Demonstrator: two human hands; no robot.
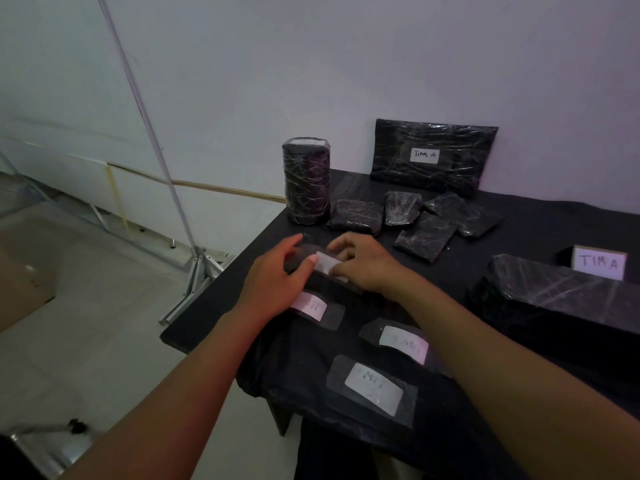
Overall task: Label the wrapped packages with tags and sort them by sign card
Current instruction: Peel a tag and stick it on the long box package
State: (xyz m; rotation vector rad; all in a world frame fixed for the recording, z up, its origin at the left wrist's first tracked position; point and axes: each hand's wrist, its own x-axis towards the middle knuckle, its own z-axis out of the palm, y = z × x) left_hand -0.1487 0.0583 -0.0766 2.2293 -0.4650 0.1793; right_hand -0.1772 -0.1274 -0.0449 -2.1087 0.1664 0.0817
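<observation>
Both hands [311,268] hold the small package [301,259] between them.

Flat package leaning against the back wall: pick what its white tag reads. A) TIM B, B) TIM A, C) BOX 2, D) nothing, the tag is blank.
B: the white tag on the flat package leaning against the wall reads TIM A, matching the sign card at the right.

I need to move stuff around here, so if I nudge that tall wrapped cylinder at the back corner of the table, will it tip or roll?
The tall wrapped cylinder stands upright on a narrow end near the table edge, so a high push would likely tip it. Once down, its round side could roll. The glossy wrap probably makes it slippery.
</observation>
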